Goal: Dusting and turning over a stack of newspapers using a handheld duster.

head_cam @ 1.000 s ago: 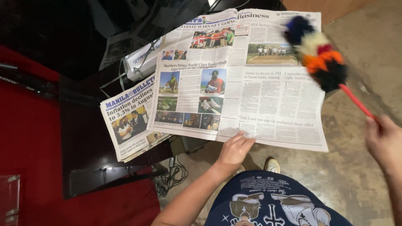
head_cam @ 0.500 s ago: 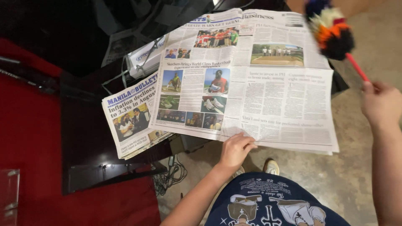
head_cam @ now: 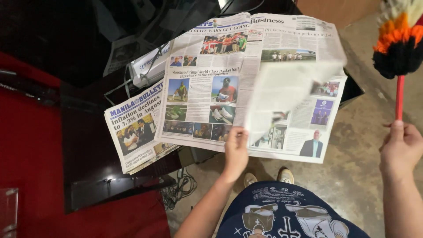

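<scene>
Newspaper [head_cam: 211,101] is spread on the dark table [head_cam: 88,176], long axis left-right, its near edge pinched by the closed left hand [head_cam: 235,150], a blurred page lifted; duster [head_cam: 398,53] is gripped upright by the right hand [head_cam: 401,150], further right.

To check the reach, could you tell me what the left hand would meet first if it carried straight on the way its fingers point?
The left hand points up-frame and already grips the open newspaper, so it would probably slide further across that page; depth is unclear.
</scene>
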